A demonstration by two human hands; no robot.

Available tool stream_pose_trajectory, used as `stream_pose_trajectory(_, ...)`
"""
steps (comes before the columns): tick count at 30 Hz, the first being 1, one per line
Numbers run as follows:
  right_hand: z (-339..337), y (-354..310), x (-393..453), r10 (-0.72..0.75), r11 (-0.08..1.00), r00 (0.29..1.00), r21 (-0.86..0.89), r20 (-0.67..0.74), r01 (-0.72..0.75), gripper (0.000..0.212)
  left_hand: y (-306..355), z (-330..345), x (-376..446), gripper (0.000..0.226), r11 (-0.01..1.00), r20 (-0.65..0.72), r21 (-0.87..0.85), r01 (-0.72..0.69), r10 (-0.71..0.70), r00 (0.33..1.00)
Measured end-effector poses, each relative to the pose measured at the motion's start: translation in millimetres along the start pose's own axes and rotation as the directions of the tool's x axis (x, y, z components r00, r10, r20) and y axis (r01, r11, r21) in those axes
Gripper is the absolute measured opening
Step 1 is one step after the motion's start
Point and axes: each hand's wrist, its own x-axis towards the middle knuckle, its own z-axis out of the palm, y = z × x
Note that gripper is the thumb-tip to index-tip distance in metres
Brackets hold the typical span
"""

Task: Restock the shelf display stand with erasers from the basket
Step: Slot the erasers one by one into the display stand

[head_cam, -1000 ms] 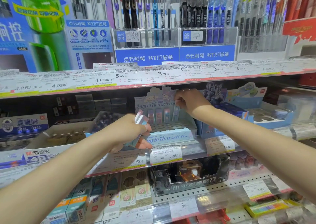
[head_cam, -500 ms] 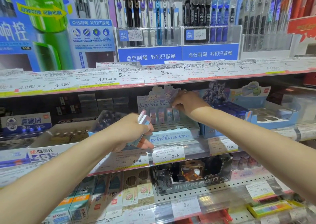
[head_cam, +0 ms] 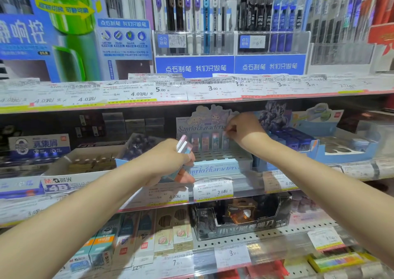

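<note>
Pinching an eraser (head_cam: 225, 134) at its top between curled fingertips, the right hand (head_cam: 245, 132) is holding it at the right end of the back row of the display stand (head_cam: 215, 157), just under the stand's printed header card. A few more erasers (head_cam: 205, 141) are standing upright in that same back row, to the left of the pinched one, while the grid of slots in front of them is showing bare. The left hand (head_cam: 170, 161) is hanging in front of the stand's lower left corner, its fingers wrapping round a small bundle of spare erasers (head_cam: 183, 145) whose pink and white ends are poking up above the fist. Price labels (head_cam: 213, 190) are lining the shelf edge (head_cam: 136, 207) just below both hands.
</note>
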Motion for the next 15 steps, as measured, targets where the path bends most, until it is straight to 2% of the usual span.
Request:
stream_pose_trajectory(5, -1, 1, 4, 0.018, 1.0, 0.996, -0.02, 0.092, -0.016, 0.025, 1, 0, -2, 0.016, 1.0, 0.014, 0.004, -0.001, 0.001, 1.0)
stream_pose_trajectory(8, -11, 6, -1, -0.054, 0.996, 0.983, -0.058, 0.178, 0.066, 0.03, 5, 0, -4, 0.015, 1.0, 0.023, -0.022, -0.012, 0.013, 1.0)
stream_pose_trajectory(10, -21, 8, -9, -0.115, 0.989, 0.987, -0.083, 0.116, 0.125, 0.033, 7, 1, -4, 0.019, 0.996, -0.001, -0.063, -0.063, 0.063, 0.998)
stream_pose_trajectory(11, -24, 8, -13, -0.132, 0.99, 0.991, -0.038, 0.015, 0.132, 0.034, 8, 1, -3, 0.022, 0.99, -0.015, -0.101, -0.098, 0.097, 0.995)
stream_pose_trajectory(13, -28, 1, -25, -0.137, 0.957, 0.974, 0.231, -0.181, 0.177, 0.03, 10, 3, -2, 0.024, 0.966, -0.008, -0.211, -0.149, 0.151, 0.989)
stream_pose_trajectory(14, -30, -6, -31, -0.144, 0.882, 0.975, 0.424, -0.167, 0.203, 0.025, 12, 4, -2, 0.024, 0.954, 0.02, -0.256, -0.154, 0.164, 0.986)
stream_pose_trajectory(15, -32, -13, -38, -0.175, 0.791, 0.981, 0.582, -0.081, 0.189, 0.018, 13, 6, -3, 0.024, 0.947, 0.056, -0.286, -0.149, 0.172, 0.983)
